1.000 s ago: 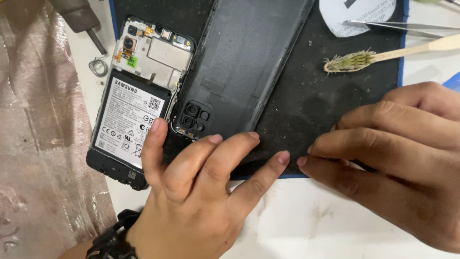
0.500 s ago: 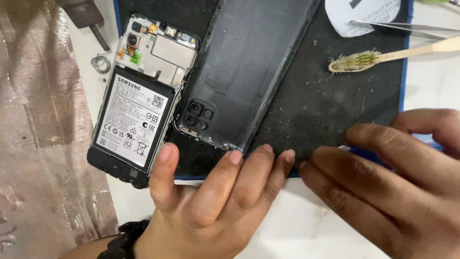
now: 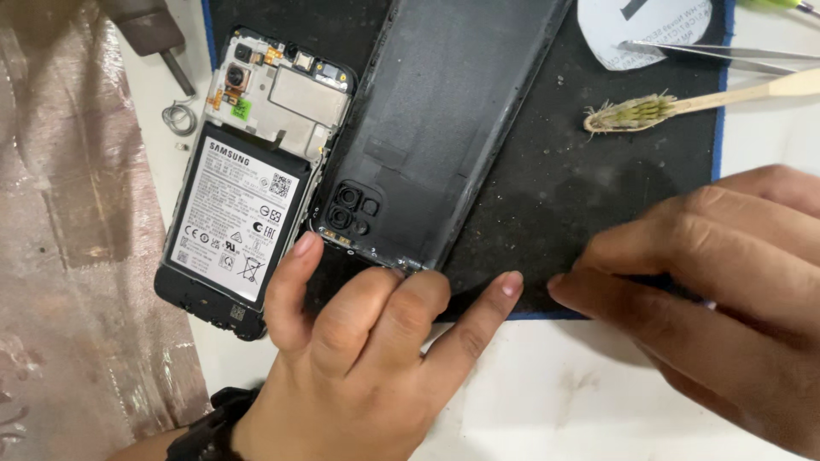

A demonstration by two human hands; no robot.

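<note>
While your left hand has slid down, its fingers now curl at the near end of the back cover, open and gripping nothing. Your right hand lies flat, empty, on the mat edge, beside the opened phone.

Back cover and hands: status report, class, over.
Left hand fingertips on back cover lower edge, holding nothing. Right hand flat on mat edge. Opened phone beside cover; toothbrush clear.
</note>
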